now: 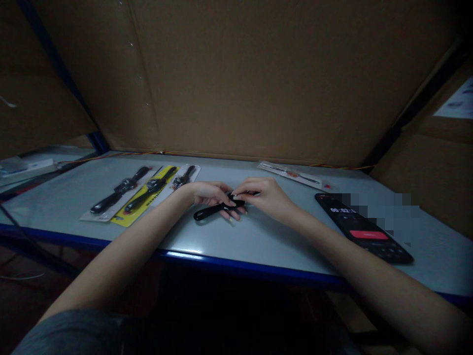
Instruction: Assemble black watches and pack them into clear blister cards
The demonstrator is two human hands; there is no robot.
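Note:
A black wristwatch [212,211] lies across the middle of the grey table [258,241], its strap stretching toward the left. My left hand [210,194] curls around the watch from the left, fingers closed under and over its body. My right hand [268,196] meets it from the right, fingertips pinched on the watch's head. Both hands touch each other over the watch.
At the left lie three packaged watches on cards: one white card [113,197], one yellow [148,195], one small white [184,178]. A clear packet [295,175] lies at the back right. A phone [364,228] showing a timer rests at the right. Cardboard walls stand behind.

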